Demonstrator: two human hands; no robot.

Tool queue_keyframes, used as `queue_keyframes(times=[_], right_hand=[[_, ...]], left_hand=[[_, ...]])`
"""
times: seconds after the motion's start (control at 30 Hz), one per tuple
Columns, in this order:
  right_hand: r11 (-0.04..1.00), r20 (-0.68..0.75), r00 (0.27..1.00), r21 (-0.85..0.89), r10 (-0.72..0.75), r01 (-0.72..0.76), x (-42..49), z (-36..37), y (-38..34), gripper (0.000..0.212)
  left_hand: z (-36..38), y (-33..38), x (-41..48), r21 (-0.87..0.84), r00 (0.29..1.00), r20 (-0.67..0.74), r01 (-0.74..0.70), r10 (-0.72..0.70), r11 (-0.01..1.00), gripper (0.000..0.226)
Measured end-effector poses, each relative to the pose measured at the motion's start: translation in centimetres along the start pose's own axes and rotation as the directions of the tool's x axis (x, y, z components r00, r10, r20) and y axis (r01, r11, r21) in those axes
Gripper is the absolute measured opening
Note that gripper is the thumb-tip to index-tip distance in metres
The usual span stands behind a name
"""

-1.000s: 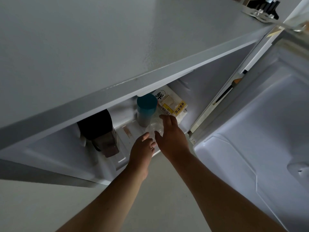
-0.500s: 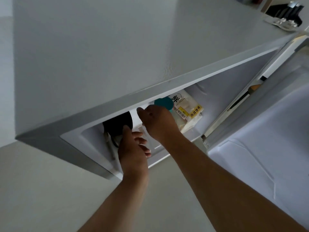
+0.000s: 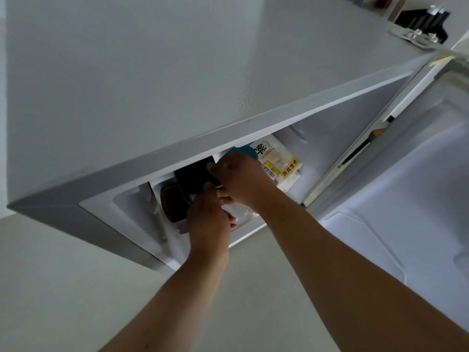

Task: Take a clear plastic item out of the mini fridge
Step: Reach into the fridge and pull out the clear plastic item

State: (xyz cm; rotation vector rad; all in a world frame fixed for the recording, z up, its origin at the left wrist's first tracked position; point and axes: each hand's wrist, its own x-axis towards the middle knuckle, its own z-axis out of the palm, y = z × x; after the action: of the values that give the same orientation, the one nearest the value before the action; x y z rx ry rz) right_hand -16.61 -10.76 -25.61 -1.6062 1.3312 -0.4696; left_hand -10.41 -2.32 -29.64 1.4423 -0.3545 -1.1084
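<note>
Inside the mini fridge (image 3: 106, 199), a clear plastic item (image 3: 245, 212) is being gripped beneath the right hand (image 3: 241, 179)'s curled fingers and beside the left hand (image 3: 208, 219)'s; the teal-lidded cup (image 3: 247, 150) behind risks being toppled.

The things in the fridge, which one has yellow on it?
The white bag at the right, beside the right hand. It has a yellow label with writing; the cup is teal and the jar is dark.

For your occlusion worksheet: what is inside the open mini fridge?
Inside the fridge: a dark container, a teal lid, a labelled bread bag and some clear plastic. Both hands hide the rest.
</note>
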Motion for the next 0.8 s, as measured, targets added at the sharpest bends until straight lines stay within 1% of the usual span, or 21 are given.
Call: queue_keyframes(times=[0.1, 0.23, 0.3, 0.33, 0.37, 0.4, 0.43, 0.47, 0.53, 0.63, 0.67, 0.7, 0.73, 0.77, 0.8], right_hand=[[0.998, -0.029, 0.998, 0.005, 0.061, -0.061, 0.2, -1.2, 1.2, 0.028], [0.985, -0.057, 0.991, -0.117, 0.122, -0.128, 0.9, -1.3, 2.7, 0.03], [0.964, -0.063, 0.988, -0.22, 0.142, -0.152, 1.6, -0.9, 3.0, 0.032], [0.938, -0.055, 0.99, -0.314, 0.133, -0.144, 2.0, -0.5, 3.2, 0.033], [0.883, -0.05, 0.992, -0.452, 0.114, -0.124, 2.3, -0.1, 3.5, 0.033], [0.814, -0.051, 0.995, -0.573, 0.083, -0.097, 2.3, 0.4, 3.5, 0.032], [0.737, -0.04, 0.999, -0.675, 0.021, -0.042, 2.3, 0.9, 3.6, 0.029], [0.701, -0.032, 0.999, -0.712, 0.009, -0.029, 2.4, 1.3, 3.8, 0.025], [0.668, -0.002, 0.999, -0.744, 0.033, -0.024, 2.6, 2.0, 4.3, 0.018], [0.66, -0.005, 0.998, -0.75, 0.057, -0.041, 2.4, 2.6, 4.6, 0.016], [0.677, -0.035, 0.999, -0.734, 0.035, -0.049, 1.9, 2.8, 4.6, 0.017], [0.699, -0.066, 0.998, -0.715, -0.024, -0.031, 1.5, 2.9, 4.7, 0.019], [0.707, -0.084, 0.985, -0.705, -0.151, 0.048, 0.9, 3.2, 5.1, 0.022], [0.68, -0.058, 0.959, -0.717, -0.277, 0.153, 0.3, 3.5, 5.7, 0.027], [0.63, 0.004, 0.932, -0.736, -0.363, 0.249, -0.3, 3.8, 6.2, 0.033]], left_hand=[[1.3, -0.5, 0.5, 0.087, 0.999, 0.051, 0.011, -0.015, 0.996, 0.045], [2.0, -2.1, 1.3, 0.116, 0.994, 0.066, 0.079, -0.087, 0.99, 0.047], [1.7, -3.1, 1.8, 0.12, 0.989, 0.081, 0.111, -0.122, 0.987, 0.046], [1.5, -3.5, 2.0, 0.111, 0.987, 0.084, 0.131, -0.14, 0.985, 0.046], [1.3, -3.8, 2.3, 0.106, 0.985, 0.081, 0.144, -0.153, 0.984, 0.047], [1.1, -4.3, 2.6, 0.105, 0.984, 0.072, 0.153, -0.161, 0.983, 0.049], [0.9, -4.9, 2.9, 0.1, 0.983, 0.064, 0.163, -0.17, 0.982, 0.051], [0.7, -5.3, 3.1, 0.112, 0.981, 0.054, 0.179, -0.186, 0.977, 0.054], [0.3, -6.3, 3.4, 0.154, 0.975, 0.04, 0.209, -0.218, 0.966, 0.057], [-0.2, -7.2, 3.6, 0.192, 0.964, 0.016, 0.258, -0.265, 0.947, 0.051], [-0.4, -7.5, 3.7, 0.215, 0.966, 0.011, 0.252, -0.26, 0.944, 0.045], [-0.6, -7.8, 3.7, 0.246, 0.967, 0.015, 0.242, -0.254, 0.938, 0.039], [-1.1, -8.2, 3.5, 0.277, 0.972, 0.013, 0.223, -0.236, 0.934, 0.032], [-1.6, -8.7, 3.4, 0.287, 0.979, -0.004, 0.197, -0.205, 0.937, 0.025], [-2.2, -9.3, 3.2, 0.296, 0.988, -0.042, 0.156, -0.15, 0.943, 0.023]])
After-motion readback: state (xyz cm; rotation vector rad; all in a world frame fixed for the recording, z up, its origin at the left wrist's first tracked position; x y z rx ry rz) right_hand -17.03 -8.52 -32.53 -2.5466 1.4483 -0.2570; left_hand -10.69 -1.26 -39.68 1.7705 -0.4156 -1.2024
